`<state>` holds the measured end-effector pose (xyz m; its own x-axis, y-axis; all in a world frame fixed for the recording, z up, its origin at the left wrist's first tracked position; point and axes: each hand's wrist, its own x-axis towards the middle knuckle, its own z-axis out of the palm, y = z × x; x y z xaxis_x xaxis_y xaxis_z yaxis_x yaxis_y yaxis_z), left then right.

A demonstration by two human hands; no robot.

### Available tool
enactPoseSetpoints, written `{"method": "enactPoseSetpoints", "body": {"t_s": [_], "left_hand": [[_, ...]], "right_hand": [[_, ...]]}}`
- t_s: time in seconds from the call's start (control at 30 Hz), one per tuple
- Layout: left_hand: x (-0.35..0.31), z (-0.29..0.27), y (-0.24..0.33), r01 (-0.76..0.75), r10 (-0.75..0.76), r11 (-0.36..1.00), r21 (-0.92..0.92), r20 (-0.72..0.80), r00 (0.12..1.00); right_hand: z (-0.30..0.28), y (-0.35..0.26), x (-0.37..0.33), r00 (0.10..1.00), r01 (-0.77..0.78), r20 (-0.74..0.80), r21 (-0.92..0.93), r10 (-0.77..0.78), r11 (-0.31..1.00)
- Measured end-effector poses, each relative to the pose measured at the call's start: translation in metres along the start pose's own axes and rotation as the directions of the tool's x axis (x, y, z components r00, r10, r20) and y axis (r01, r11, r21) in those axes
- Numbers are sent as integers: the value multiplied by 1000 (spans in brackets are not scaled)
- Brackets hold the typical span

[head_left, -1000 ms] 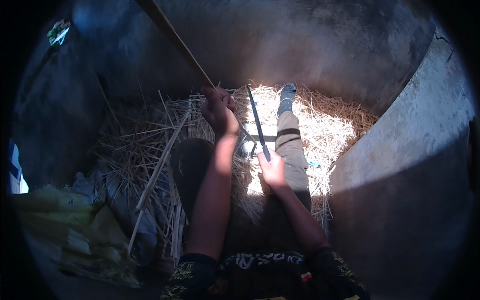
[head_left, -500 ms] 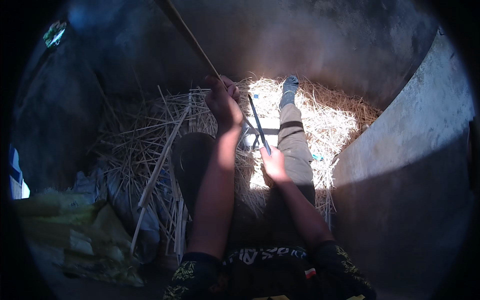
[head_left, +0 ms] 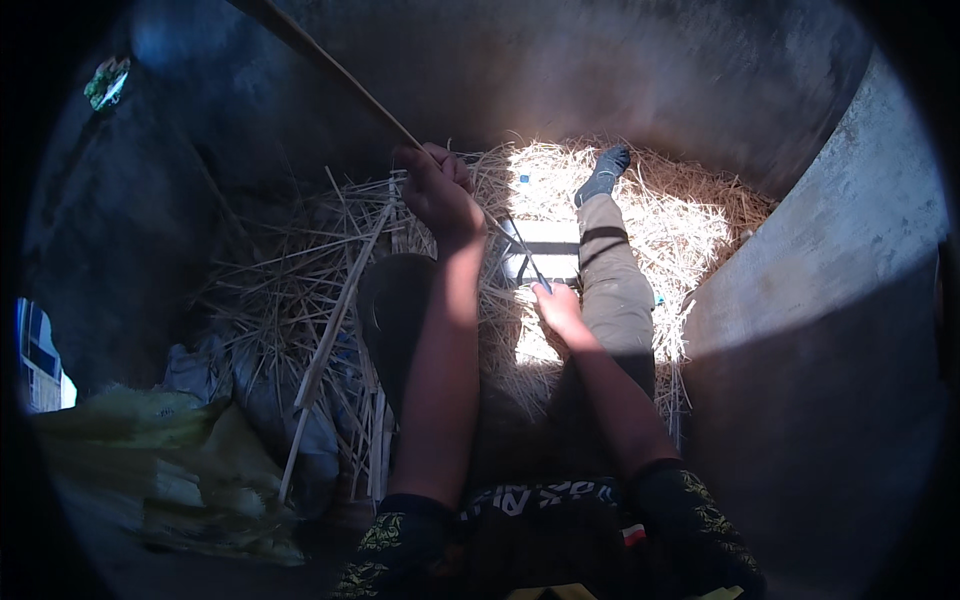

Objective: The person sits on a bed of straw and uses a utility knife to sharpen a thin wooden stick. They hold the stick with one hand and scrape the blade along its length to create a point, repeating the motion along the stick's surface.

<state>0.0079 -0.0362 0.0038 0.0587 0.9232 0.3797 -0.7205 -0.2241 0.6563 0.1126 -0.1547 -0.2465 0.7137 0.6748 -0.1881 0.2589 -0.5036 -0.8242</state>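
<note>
My left hand (head_left: 440, 195) is closed round a long, thin strip (head_left: 335, 72) that looks like bamboo or wood. The strip slants from the top left, through the fist, down toward my other hand. Between my legs, my right hand (head_left: 560, 308) grips a slim knife (head_left: 532, 262) by its handle, with the dark blade angled up and left. The blade lies close to the strip's lower end; whether they touch I cannot tell. Below them, a white block-like thing (head_left: 556, 250) sits in bright sunlight, partly hidden.
Pale shavings (head_left: 690, 215) cover the ground ahead, around my outstretched socked foot (head_left: 607, 170). Loose strips (head_left: 285, 285) are heaped at the left. A yellowish sheet (head_left: 175, 460) lies at the lower left. Concrete walls (head_left: 830, 260) rise at the right and ahead.
The strip's upper end has swung to the left and tilts flatter. My left hand has shifted slightly left, my right hand slightly right. The knife blade now lies more slanted.
</note>
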Motion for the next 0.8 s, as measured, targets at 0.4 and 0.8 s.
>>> {"method": "enactPoseSetpoints", "body": {"t_s": [0.4,0.8], "left_hand": [[8,-7,40,27,-34,998,-64,-118,992],[3,2,4,-39,39,999,2,88,995]], "right_hand": [[-47,-28,-31,974,-187,227,759,16,624],[-20,-13,-28,971,202,-139,37,-195,979]]}}
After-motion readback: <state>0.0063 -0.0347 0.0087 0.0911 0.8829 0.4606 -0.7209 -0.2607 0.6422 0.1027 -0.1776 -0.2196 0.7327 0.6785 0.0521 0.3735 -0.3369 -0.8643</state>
